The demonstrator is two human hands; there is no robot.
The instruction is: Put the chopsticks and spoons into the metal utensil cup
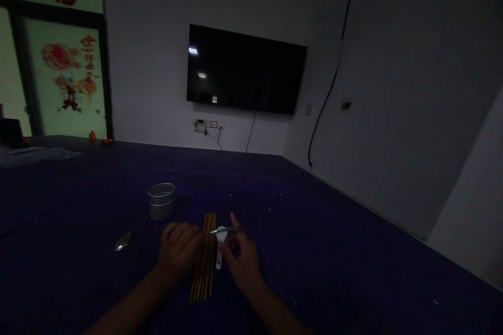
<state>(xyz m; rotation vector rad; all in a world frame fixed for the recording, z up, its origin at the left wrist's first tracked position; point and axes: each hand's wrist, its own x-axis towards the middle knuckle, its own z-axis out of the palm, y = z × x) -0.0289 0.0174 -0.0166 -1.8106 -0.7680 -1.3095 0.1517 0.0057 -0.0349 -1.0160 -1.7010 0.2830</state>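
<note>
A thin, shiny metal utensil [214, 231] is held level between my two hands, above the chopsticks; its exact kind is hard to make out in the dim light. My left hand [177, 250] is closed round its left end. At the other end, my right hand [244, 261] has it between curled fingers, with the index finger pointing up. Below lies a white spoon [219, 259], its bowl partly behind the metal utensil. Several wooden chopsticks [203, 275] lie side by side on the purple-covered surface [338, 261], just left of the white spoon.
To the left stands a metal cup [161, 209], with a metal spoon [124, 241] lying beside it. Clear plastic sheeting [39, 154] lies at the far left. A wall-mounted television [247, 70] and a hanging black cable [328, 95] are beyond the surface.
</note>
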